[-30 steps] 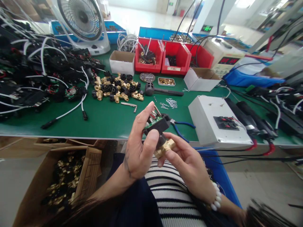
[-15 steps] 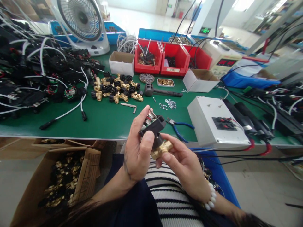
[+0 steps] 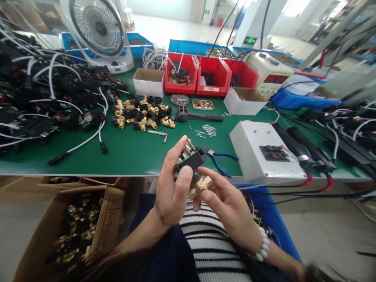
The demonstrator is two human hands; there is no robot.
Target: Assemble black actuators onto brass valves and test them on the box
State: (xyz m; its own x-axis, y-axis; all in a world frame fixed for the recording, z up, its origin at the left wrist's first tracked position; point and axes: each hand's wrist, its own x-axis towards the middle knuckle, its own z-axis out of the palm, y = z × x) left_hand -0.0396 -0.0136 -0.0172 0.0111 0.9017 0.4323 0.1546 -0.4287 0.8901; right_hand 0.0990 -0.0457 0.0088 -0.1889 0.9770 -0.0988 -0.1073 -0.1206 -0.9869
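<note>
Over my lap, just in front of the green table's edge (image 3: 88, 168), both hands hold one small valve assembly (image 3: 192, 168): a black housing with a green circuit board on top and a brass fitting below. My left hand (image 3: 173, 184) grips the black housing between thumb and fingers. My right hand (image 3: 226, 203), a white bead bracelet at its wrist, pinches the brass fitting from below.
On the table lie a pile of brass-and-black fittings (image 3: 142, 113), a black mallet (image 3: 196, 114), blue-handled pliers (image 3: 220, 158), small wire clips (image 3: 207, 130), a white switch box (image 3: 264, 152), red bins (image 3: 211, 76), a fan (image 3: 98, 29) and black wired units (image 3: 44, 98). A cardboard box of fittings (image 3: 73, 227) stands at lower left.
The hands and valve stayed together, shifting slightly down and left in view as the head tilted; the housing turned a little in my left fingers.
</note>
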